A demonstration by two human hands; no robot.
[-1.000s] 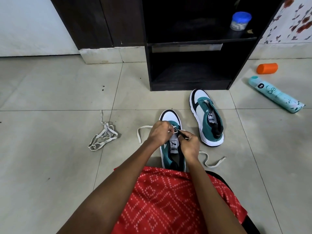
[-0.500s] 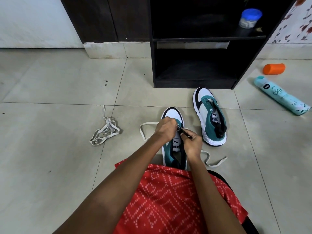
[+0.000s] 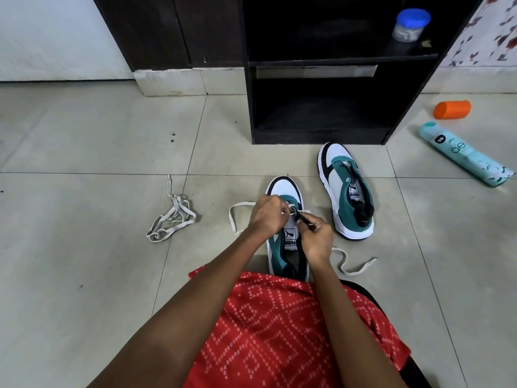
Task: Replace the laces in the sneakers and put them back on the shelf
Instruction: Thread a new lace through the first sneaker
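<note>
my left hand [image 3: 267, 217] pinches the lace [image 3: 232, 219] at the sneaker [image 3: 282, 187] | my right hand [image 3: 317, 239] grips a thin dark stick [image 3: 303, 217] | risk: the lace slips out again if I loosen the pinch

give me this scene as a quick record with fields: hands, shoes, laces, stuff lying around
left hand: pinches the white lace at the near sneaker's eyelets
right hand: grips a thin dark tool at the same spot
other sneaker: on the floor before the shelf, no lace seen
spare lace: loose heap, floor left
jar: blue lid, on upper shelf board
floor right: orange cap, teal spray can lying down
</note>
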